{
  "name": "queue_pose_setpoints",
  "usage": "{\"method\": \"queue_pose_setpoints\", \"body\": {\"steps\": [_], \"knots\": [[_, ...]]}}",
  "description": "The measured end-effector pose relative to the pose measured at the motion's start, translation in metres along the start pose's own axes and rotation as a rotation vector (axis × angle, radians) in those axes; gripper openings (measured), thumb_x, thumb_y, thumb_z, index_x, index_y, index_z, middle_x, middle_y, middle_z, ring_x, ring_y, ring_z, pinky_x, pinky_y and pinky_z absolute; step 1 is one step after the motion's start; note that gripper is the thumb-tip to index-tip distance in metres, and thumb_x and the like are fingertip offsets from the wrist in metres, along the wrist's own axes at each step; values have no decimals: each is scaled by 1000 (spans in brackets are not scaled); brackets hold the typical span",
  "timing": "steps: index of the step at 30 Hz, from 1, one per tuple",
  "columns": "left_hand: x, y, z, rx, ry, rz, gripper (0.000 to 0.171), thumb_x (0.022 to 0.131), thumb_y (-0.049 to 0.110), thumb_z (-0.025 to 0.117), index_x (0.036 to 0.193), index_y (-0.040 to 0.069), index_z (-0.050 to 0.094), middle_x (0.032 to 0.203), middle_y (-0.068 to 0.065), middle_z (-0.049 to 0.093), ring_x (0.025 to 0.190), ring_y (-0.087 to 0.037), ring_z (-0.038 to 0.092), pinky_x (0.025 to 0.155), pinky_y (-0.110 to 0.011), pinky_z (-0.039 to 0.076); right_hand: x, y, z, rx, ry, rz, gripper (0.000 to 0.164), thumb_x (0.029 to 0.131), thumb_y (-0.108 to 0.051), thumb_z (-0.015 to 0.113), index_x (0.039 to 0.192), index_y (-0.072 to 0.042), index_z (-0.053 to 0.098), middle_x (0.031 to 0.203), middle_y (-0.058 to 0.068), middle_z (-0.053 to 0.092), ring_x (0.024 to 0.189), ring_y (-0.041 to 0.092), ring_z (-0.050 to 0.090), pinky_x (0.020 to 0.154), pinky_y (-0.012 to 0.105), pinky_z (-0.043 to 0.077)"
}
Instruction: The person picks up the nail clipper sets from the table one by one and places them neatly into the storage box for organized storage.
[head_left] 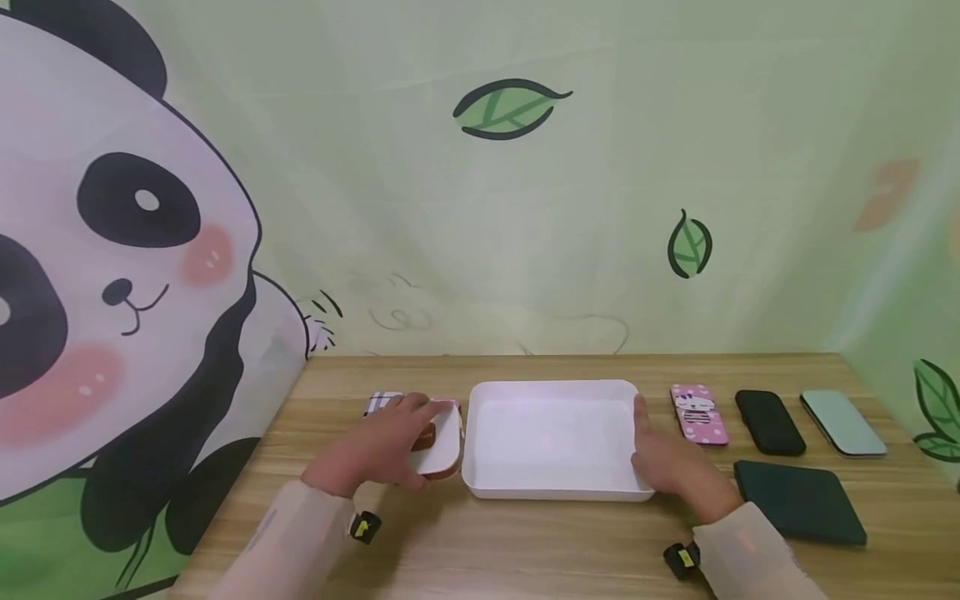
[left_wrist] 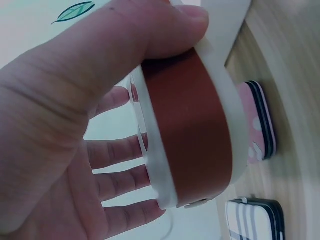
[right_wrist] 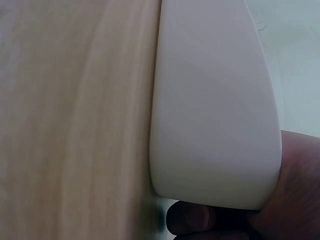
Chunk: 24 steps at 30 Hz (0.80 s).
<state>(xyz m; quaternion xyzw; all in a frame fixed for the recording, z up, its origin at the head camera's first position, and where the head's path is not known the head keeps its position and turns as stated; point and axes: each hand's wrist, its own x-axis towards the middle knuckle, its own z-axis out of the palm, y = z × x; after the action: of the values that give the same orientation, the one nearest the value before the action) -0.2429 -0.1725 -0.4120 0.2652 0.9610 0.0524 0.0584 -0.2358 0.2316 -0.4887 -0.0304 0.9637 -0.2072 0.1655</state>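
My left hand (head_left: 382, 446) grips a flat, rounded white case (head_left: 442, 446) with a brown picture on its face. In the left wrist view the case's brown side band (left_wrist: 190, 130) shows, the thumb on one edge and several fingers against the far face. The case is held above the table beside a shallow white tray (head_left: 555, 493). My right hand (head_left: 667, 458) holds the tray's right wall, its index finger along the rim. The right wrist view shows the tray's outer wall (right_wrist: 215, 110) close up, with curled fingers (right_wrist: 195, 217) at its end.
Behind the left hand lie a plaid flat case (left_wrist: 252, 220) and a pink dotted one (left_wrist: 255, 122). Right of the tray are a pink cat-print slab (head_left: 699, 415), a black slab (head_left: 770, 422), a pale mint slab (head_left: 843, 423) and a larger dark green one (head_left: 800, 502). A printed cloth backdrop (head_left: 525, 208) borders the wooden table (head_left: 480, 550).
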Motion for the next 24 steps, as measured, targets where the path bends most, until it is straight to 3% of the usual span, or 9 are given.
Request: {"method": "queue_pose_setpoints", "body": {"steps": [9, 15, 24], "knots": [[17, 15, -11, 6, -6, 17, 104, 61, 40, 94, 150, 24, 44, 144, -5, 50, 127, -26, 48, 99, -45, 50, -3, -2, -2, 7, 1, -10, 85, 100, -17, 45, 158, -4, -16, 63, 6, 51, 47, 18, 44, 46, 28, 36], [30, 25, -15, 31, -7, 42, 107, 63, 48, 92, 153, 25, 39, 144, -4, 49, 126, -24, 49, 101, -44, 50, -2, -2, -2, 15, -10, 10, 85, 101, -19, 46, 158, -6, -17, 64, 7, 52, 48, 18, 45, 46, 28, 36], [49, 42, -16, 41, -34, 42, 106, 66, 47, 91, 154, 28, 35, 148, -4, 46, 132, -26, 45, 105, -46, 47, -6, -3, -3, 10, -7, 5, 85, 101, -19, 46, 158, -5, -16, 66, 8, 51, 49, 19, 45, 47, 29, 37]]}}
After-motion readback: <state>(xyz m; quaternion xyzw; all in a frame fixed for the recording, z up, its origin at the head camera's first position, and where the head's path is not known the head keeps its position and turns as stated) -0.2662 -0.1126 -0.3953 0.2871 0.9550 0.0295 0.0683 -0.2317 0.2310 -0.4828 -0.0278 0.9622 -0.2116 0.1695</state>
